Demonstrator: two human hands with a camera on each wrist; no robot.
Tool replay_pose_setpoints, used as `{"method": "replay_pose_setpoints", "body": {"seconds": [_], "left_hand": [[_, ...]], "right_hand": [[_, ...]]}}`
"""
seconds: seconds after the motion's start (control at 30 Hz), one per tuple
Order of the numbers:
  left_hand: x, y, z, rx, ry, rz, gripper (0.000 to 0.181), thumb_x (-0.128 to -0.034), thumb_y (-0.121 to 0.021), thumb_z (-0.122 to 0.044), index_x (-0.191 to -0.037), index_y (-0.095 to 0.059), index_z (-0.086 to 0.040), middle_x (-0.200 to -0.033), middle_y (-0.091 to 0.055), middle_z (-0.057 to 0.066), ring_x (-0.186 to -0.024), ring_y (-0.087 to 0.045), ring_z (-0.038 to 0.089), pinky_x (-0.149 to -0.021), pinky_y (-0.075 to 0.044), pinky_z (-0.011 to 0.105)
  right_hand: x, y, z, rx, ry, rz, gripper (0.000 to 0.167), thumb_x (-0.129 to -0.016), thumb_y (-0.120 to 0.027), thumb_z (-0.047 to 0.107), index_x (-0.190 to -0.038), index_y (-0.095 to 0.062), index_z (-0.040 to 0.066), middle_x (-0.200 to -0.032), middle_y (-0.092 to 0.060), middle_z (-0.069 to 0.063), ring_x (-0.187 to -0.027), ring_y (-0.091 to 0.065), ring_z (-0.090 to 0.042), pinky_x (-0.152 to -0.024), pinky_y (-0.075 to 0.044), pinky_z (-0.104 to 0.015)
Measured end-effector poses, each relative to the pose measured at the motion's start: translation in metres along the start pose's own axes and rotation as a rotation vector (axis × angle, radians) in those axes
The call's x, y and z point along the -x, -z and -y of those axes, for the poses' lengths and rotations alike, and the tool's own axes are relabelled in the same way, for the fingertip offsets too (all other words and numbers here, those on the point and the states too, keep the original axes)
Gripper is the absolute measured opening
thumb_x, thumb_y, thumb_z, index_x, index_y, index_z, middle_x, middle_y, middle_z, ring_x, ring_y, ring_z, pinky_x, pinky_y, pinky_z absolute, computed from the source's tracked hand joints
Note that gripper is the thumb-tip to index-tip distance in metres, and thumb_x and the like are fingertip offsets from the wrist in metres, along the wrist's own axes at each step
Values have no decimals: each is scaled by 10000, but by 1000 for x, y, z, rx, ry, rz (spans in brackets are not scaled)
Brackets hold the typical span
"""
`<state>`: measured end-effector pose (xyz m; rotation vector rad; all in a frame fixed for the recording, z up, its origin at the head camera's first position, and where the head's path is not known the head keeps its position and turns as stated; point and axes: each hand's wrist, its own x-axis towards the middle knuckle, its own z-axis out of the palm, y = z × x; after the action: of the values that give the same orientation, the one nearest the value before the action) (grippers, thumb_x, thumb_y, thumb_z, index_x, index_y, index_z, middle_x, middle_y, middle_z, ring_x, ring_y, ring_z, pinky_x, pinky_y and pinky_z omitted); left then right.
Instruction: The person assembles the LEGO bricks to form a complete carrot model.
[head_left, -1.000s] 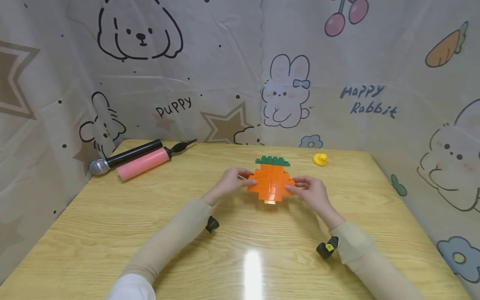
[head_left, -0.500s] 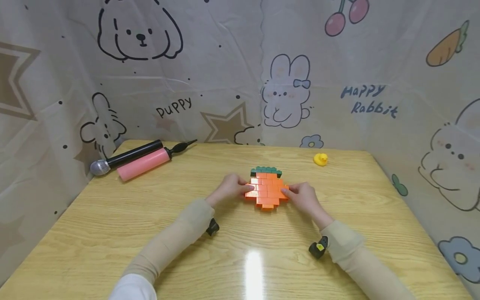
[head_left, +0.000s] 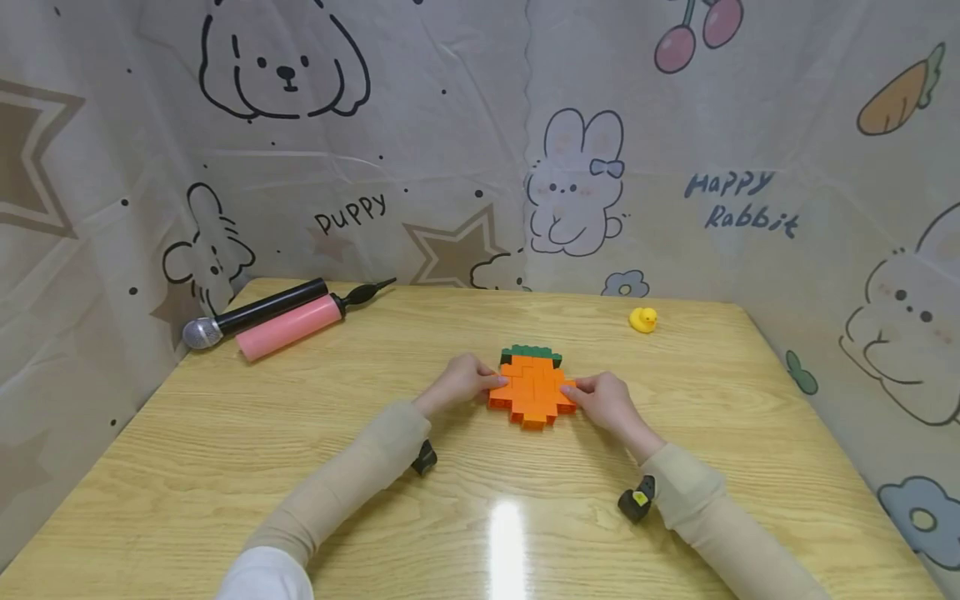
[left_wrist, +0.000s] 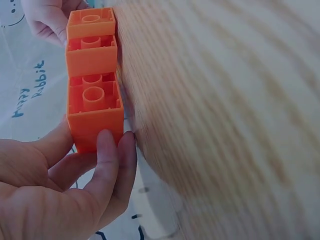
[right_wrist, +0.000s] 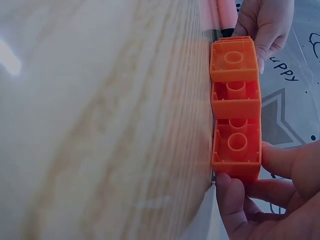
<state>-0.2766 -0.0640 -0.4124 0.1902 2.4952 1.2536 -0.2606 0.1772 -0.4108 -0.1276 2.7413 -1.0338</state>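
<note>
A carrot-like shape built of orange toy bricks (head_left: 532,387), with green bricks (head_left: 531,353) along its far edge, lies nearly flat at the middle of the table. My left hand (head_left: 463,381) pinches its left edge, thumb on the top face. On the opposite edge my right hand (head_left: 609,404) does the same. Both wrist views show hollow undersides of the orange bricks (left_wrist: 95,102) facing the camera, close to the wood; whether they fully touch it I cannot tell. In the right wrist view, fingers (right_wrist: 230,200) reach under the brick's edge.
At the back left, a black microphone (head_left: 270,307) lies beside a pink hand pump (head_left: 288,327) with a black nozzle. A small yellow rubber duck (head_left: 642,320) sits near the far right edge of the wooden table (head_left: 375,533). Printed curtains (head_left: 450,125) hang around it.
The brick carrot has tilted down from a more upright stance to nearly flat, lowered and shifted slightly toward me. Both hands moved down with it, keeping their grip; the right also came left.
</note>
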Motion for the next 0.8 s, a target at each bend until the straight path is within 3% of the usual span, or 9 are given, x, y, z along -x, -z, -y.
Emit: {"method": "replay_pose_setpoints", "body": {"seconds": [0.2,0.43,0.8], "left_hand": [[-2,-2,-1,-46,6,-10,392,-927,-635,-262,-585,-656,-72,-477,-386,-28,-454,-284,93,-487,-245,218],[-8,-5,-2,-61,8,-26,495,-941,-613,-256,-502,-464,-84,-455,-256,-40,-452,-204,94,-473,-182,218],[-6,-5,1,-91,-25,-35,508,-950,-595,-260,-507,-420,-83,-436,-251,-52,-430,-192,86,-446,-175,209]], "right_hand": [[-2,-1,-1,-1,-18,9,443,-965,-574,305,-1233,-605,-47,-1248,-616,-213,-1132,-582,-328,-958,-471,-465],[-7,-1,-3,-18,-32,12,452,-966,-571,311,-1238,-601,-49,-1253,-613,-211,-1170,-567,-341,-979,-461,-473],[-10,-5,-4,-18,-35,9,465,-970,-561,332,-1237,-602,-47,-1265,-606,-211,-1208,-539,-361,-992,-447,-481]]}}
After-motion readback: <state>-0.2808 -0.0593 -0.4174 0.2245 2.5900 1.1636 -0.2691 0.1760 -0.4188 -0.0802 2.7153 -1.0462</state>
